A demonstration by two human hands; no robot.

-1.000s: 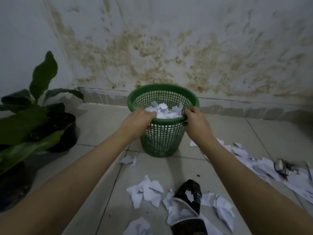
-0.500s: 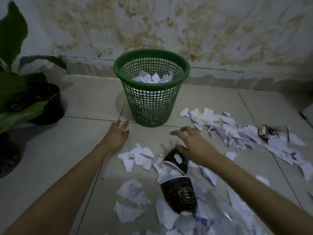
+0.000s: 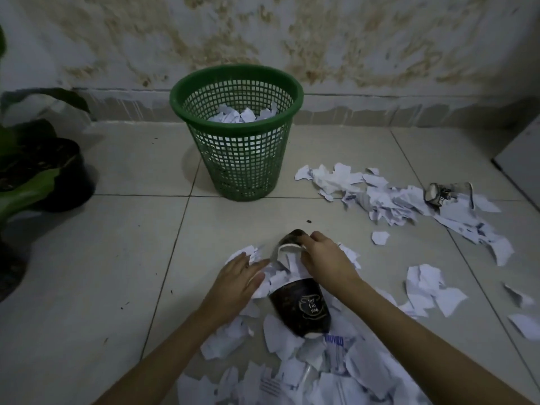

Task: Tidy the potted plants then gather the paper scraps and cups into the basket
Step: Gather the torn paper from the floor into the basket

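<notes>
A green mesh basket (image 3: pixel 242 165) stands on the tiled floor near the wall, with white paper scraps (image 3: pixel 242 115) inside. A crushed black paper cup (image 3: pixel 301 305) lies on its side in front of me among loose scraps (image 3: pixel 280 340). My right hand (image 3: pixel 324 258) curls its fingers over the cup's open rim end. My left hand (image 3: pixel 236 282) lies flat, palm down, on the scraps just left of the cup. A clear cup (image 3: pixel 447 194) lies on a second pile of scraps (image 3: pixel 388 197) at the right.
A potted plant in a black pot (image 3: pixel 64 173) with large green leaves stands at the left, another dark pot (image 3: pixel 8 273) below it. A clear plastic item (image 3: pixel 333 346) is half buried in scraps near me. A white object (image 3: pixel 520 159) fills the right edge.
Both hands left the basket rim and came down to the floor. The right hand closed over the black cup's rim and the left hand slid right onto the scraps beside it.
</notes>
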